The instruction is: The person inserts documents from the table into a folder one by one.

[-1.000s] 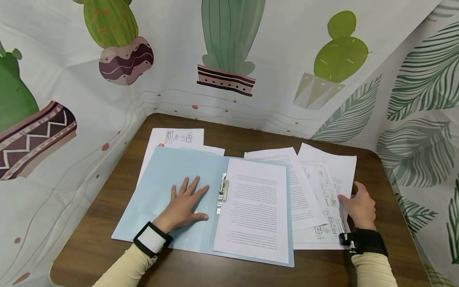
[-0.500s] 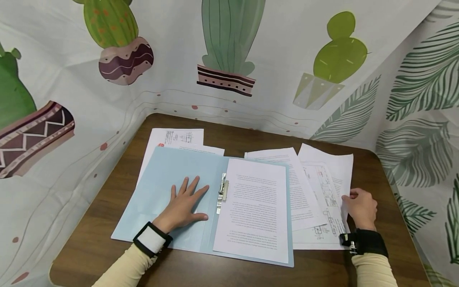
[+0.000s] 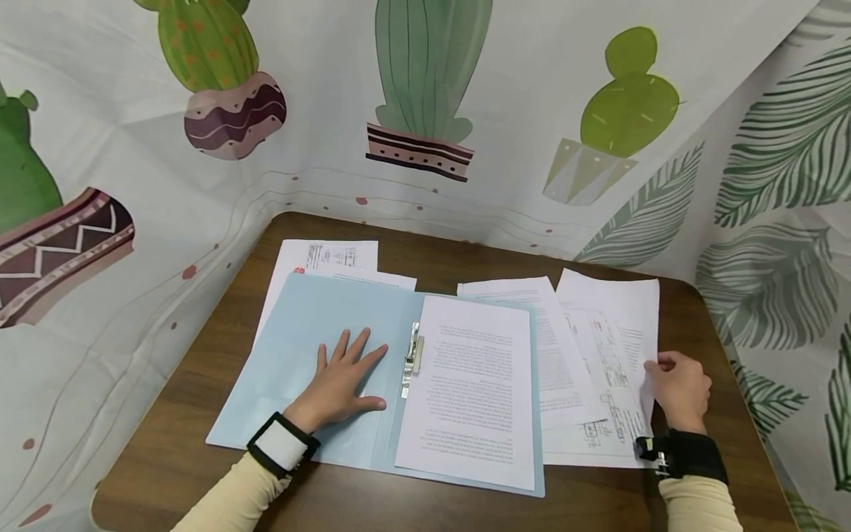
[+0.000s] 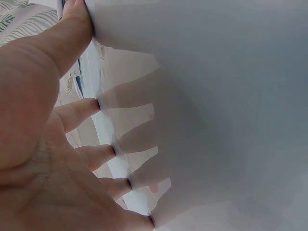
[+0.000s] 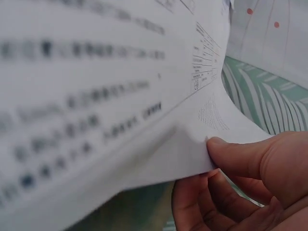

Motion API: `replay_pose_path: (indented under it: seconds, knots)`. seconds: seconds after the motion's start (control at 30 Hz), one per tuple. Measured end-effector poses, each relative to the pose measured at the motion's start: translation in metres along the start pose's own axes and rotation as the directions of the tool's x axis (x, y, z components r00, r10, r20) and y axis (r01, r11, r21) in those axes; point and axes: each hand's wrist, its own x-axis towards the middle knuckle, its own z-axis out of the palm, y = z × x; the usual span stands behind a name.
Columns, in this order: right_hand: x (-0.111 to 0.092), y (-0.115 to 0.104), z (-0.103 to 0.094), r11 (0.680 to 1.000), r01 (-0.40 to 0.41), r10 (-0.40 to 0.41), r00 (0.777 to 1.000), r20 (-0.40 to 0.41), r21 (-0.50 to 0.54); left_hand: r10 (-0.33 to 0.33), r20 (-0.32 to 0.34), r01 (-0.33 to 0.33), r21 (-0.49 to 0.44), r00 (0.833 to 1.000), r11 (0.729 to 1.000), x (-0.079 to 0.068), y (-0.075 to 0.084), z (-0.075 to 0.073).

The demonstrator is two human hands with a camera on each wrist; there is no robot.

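Note:
A light blue folder point(image 3: 286, 347) lies spread flat on the table, with a metal clip point(image 3: 413, 356) along its spine. On its right half sits a printed page point(image 3: 475, 391). My left hand point(image 3: 335, 388) rests on the bare left cover, fingers spread; its fingertips point(image 4: 96, 104) press the glossy surface in the left wrist view. At the far right, my right hand point(image 3: 681, 390) pinches the right edge of a white printed sheet point(image 3: 641, 299) between thumb and fingers. In the right wrist view that sheet point(image 5: 187, 149) bends upward near the thumb.
More printed sheets point(image 3: 568, 355) and a drawing sheet point(image 3: 608, 369) overlap between the folder and the right hand. Other papers point(image 3: 299, 258) stick out behind the folder's left cover. The brown wooden table point(image 3: 425, 256) meets a cactus-print cloth point(image 3: 319, 111) at the back.
My right hand first draws its fingers in at the sheet's edge, then shifts slightly right, and the loose sheets on that side move a little with it. The left hand stays put.

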Motion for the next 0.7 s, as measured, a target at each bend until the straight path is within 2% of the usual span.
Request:
replay_pose_path:
  seconds: [0.2, 0.33, 0.57, 0.7]
  knots:
    - [-0.001, 0.001, -0.014, 1.0, -0.016, 0.018, 0.996, -0.085, 0.024, 0.003, -0.007, -0.003, -0.001, 1.0, 1.0, -0.001, 0.0, 0.001]
    - [-0.002, 0.001, -0.022, 0.999, 0.015, -0.008, 0.986, -0.168, 0.044, 0.003, -0.008, -0.003, 0.002, 1.0, 1.0, -0.001, -0.001, 0.001]
    - [-0.004, 0.0, -0.04, 0.993, 0.11, -0.09, 0.938, -0.335, 0.041, 0.0, -0.009, 0.0, -0.002, 1.0, 1.0, -0.001, 0.0, 0.001]
    - [-0.007, -0.006, -0.054, 0.989, 0.136, -0.104, 0.917, -0.386, 0.056, 0.002, -0.012, -0.002, -0.003, 1.0, 1.0, -0.001, 0.001, -0.001]
